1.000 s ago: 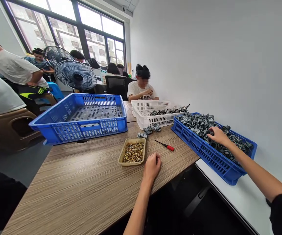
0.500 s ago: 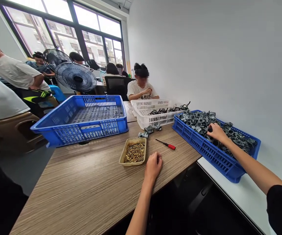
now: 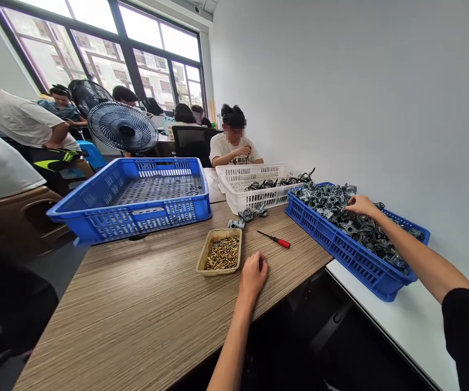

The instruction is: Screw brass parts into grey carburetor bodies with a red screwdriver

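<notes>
My left hand [image 3: 253, 274] rests on the wooden table with its fingers curled in, beside a tan tray [image 3: 200, 260] of brass screws [image 3: 223, 253]. Whether anything is inside those fingers is hidden. Over the blue crate [image 3: 350, 259] at the right, my right hand [image 3: 360, 205] has its fingers pinched at the heap of grey metal parts [image 3: 332, 202]; what they grip is too small to tell. A screwdriver [image 3: 283, 243] with a red handle lies between my hands. Behind the tray, a few metal parts [image 3: 252, 214] lie on the table.
A large blue crate [image 3: 148, 210] stands at the back left. Beside it, a white crate [image 3: 238, 202] holds several assembled parts. Across the table sits a person [image 3: 234, 144]; other people and a fan [image 3: 126, 130] are farther left. The table's edge [image 3: 295, 293] runs near my left hand.
My right hand has risen slightly and moved back over the heap of metal parts. My left hand stays on the table. The view has shifted slightly.
</notes>
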A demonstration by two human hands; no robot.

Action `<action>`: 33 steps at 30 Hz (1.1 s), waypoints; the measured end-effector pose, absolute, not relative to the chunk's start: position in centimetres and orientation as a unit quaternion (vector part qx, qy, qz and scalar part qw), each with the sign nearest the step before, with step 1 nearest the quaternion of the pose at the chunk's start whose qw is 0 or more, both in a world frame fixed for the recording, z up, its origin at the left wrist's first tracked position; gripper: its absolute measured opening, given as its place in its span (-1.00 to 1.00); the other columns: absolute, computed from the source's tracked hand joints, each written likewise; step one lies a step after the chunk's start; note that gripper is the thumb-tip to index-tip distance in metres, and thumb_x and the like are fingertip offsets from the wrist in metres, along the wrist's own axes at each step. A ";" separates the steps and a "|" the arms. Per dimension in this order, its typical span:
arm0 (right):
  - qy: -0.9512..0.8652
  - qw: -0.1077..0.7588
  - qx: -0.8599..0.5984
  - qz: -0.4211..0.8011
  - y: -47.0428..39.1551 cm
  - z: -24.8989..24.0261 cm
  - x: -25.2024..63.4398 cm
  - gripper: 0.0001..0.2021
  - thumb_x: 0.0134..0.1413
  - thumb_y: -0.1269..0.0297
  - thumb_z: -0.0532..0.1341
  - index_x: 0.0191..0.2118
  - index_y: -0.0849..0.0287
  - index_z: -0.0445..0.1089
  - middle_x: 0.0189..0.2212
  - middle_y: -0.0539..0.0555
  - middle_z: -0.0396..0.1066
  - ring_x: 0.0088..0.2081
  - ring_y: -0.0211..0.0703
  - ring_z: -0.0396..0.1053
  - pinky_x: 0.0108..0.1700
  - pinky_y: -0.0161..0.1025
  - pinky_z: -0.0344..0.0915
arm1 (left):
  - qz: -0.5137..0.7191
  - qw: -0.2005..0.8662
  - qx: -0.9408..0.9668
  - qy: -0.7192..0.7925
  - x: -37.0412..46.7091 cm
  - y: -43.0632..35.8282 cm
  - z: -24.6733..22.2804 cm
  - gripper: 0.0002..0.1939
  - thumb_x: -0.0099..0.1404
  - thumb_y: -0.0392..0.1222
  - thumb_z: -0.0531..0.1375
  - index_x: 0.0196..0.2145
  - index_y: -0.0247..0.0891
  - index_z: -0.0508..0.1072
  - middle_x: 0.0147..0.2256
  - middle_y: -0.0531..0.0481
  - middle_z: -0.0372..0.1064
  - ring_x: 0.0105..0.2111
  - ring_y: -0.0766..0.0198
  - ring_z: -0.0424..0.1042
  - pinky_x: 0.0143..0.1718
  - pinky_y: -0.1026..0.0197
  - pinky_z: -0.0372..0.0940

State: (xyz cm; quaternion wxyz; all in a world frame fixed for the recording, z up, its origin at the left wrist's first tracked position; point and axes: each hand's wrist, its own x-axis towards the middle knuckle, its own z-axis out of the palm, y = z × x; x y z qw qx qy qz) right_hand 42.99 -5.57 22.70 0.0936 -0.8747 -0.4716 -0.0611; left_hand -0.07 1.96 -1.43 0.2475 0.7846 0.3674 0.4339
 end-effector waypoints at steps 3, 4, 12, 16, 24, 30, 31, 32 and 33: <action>-0.469 0.101 -0.877 -0.018 -5.0 24.9 42.5 -0.88 -0.02 0.30 0.38 -0.36 0.21 0.49 -0.53 0.06 0.52 -0.44 -0.09 0.50 -0.27 -0.22 0.40 | 0.435 0.246 0.784 0.367 0.0 2.0 -1.5 -0.90 0.31 -0.29 0.05 -0.34 -0.15 0.32 -0.36 -0.03 0.44 -0.31 0.13 0.43 -0.21 0.10 0.32; -0.472 0.105 -0.876 -0.003 -4.9 25.5 42.1 -0.89 0.00 0.30 0.37 -0.36 0.22 0.50 -0.53 0.06 0.52 -0.47 -0.11 0.49 -0.29 -0.23 0.41 | 0.435 0.246 0.784 0.368 0.0 2.0 -1.5 -0.90 0.31 -0.29 0.06 -0.34 -0.15 0.32 -0.36 -0.03 0.44 -0.31 0.13 0.43 -0.21 0.10 0.32; -0.527 0.129 -0.839 0.043 -3.5 27.7 36.5 -0.84 -0.03 0.28 0.39 -0.30 0.22 0.53 -0.44 0.07 0.58 -0.49 -0.18 0.49 -0.34 -0.29 0.40 | 0.437 0.256 0.779 0.368 0.0 2.0 -1.5 -0.90 0.30 -0.29 0.06 -0.36 -0.15 0.32 -0.37 -0.03 0.43 -0.33 0.14 0.43 -0.22 0.10 0.33; -0.585 0.142 -0.797 0.040 -2.6 26.3 32.3 -0.77 -0.09 0.30 0.40 -0.23 0.20 0.52 -0.38 0.07 0.58 -0.39 -0.14 0.50 -0.31 -0.29 0.37 | 0.439 0.270 0.775 0.366 0.0 1.8 -1.3 -0.93 0.30 -0.28 0.08 -0.35 -0.15 0.32 -0.37 -0.01 0.41 -0.32 0.15 0.43 -0.20 0.09 0.34; -0.679 0.144 -0.709 0.129 -0.6 17.6 22.4 -0.83 -0.10 0.29 0.39 -0.31 0.17 0.50 -0.42 0.01 0.53 -0.38 -0.17 0.45 -0.35 -0.31 0.31 | 0.427 0.270 0.785 0.358 -0.2 0.7 -0.4 -0.61 0.18 -0.13 0.36 -0.07 -0.17 0.37 -0.11 -0.09 0.44 -0.05 0.01 0.44 0.04 -0.04 0.38; -0.708 0.145 -0.681 0.119 0.4 12.1 17.3 -0.85 -0.15 0.37 0.36 -0.38 0.15 0.42 -0.46 -0.02 0.42 -0.38 -0.16 0.37 -0.31 -0.27 0.23 | 0.432 0.270 0.770 0.384 0.2 0.7 -0.7 -0.39 0.14 -0.09 0.44 0.07 -0.21 0.31 -0.01 -0.18 0.39 0.09 -0.06 0.40 0.16 -0.08 0.34; -0.710 0.147 -0.679 0.112 0.5 11.7 16.8 -0.85 -0.14 0.37 0.36 -0.37 0.15 0.41 -0.43 -0.01 0.41 -0.36 -0.15 0.36 -0.29 -0.26 0.23 | 0.432 0.268 0.765 0.394 0.3 0.8 -0.8 -0.35 0.13 -0.08 0.46 0.09 -0.22 0.30 0.00 -0.19 0.39 0.10 -0.07 0.40 0.16 -0.09 0.33; -0.711 0.150 -0.678 0.105 0.6 11.4 16.4 -0.85 -0.13 0.38 0.35 -0.36 0.15 0.40 -0.41 0.01 0.41 -0.34 -0.14 0.36 -0.27 -0.26 0.23 | 0.434 0.264 0.760 0.405 0.3 0.9 -1.0 -0.33 0.11 -0.08 0.46 0.10 -0.22 0.29 0.01 -0.20 0.38 0.11 -0.08 0.39 0.17 -0.09 0.33; -0.711 0.153 -0.679 0.098 0.6 11.1 16.0 -0.85 -0.12 0.39 0.34 -0.34 0.15 0.40 -0.38 0.03 0.42 -0.32 -0.14 0.35 -0.25 -0.25 0.23 | 0.435 0.260 0.755 0.415 0.4 1.0 -1.1 -0.31 0.11 -0.09 0.47 0.12 -0.22 0.28 0.02 -0.19 0.37 0.11 -0.08 0.39 0.17 -0.10 0.33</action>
